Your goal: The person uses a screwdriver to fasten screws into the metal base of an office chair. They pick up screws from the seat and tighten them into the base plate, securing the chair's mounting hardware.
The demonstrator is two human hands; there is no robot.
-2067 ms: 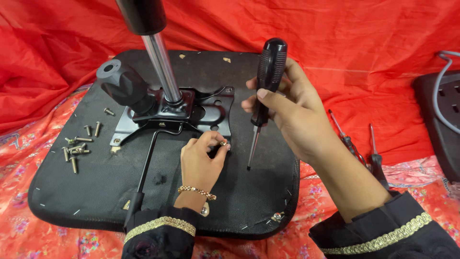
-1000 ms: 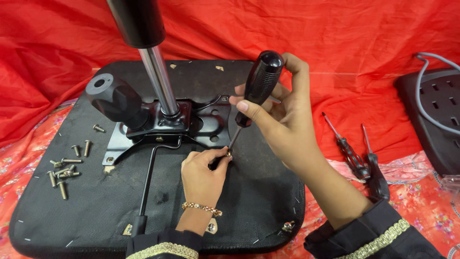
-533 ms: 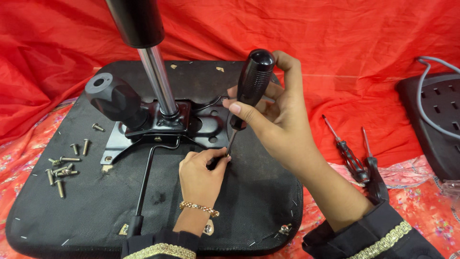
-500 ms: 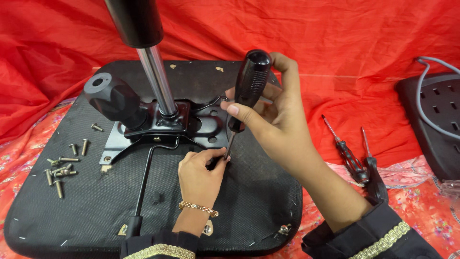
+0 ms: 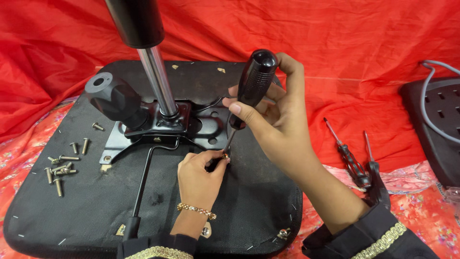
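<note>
My right hand (image 5: 273, 120) grips the black screwdriver (image 5: 251, 88) upright, its tip on a brass screw (image 5: 224, 156) that my left hand (image 5: 199, 175) pinches against the metal plate (image 5: 208, 132)

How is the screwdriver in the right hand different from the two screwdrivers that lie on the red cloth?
The black-handled screwdriver stands nearly upright in the right hand, its tip at a screw pinched by the left hand; the two spare screwdrivers lie flat on the red cloth, untouched. Its handle is thick and rounded; theirs look much slimmer. All three have thin metal shafts.
</note>
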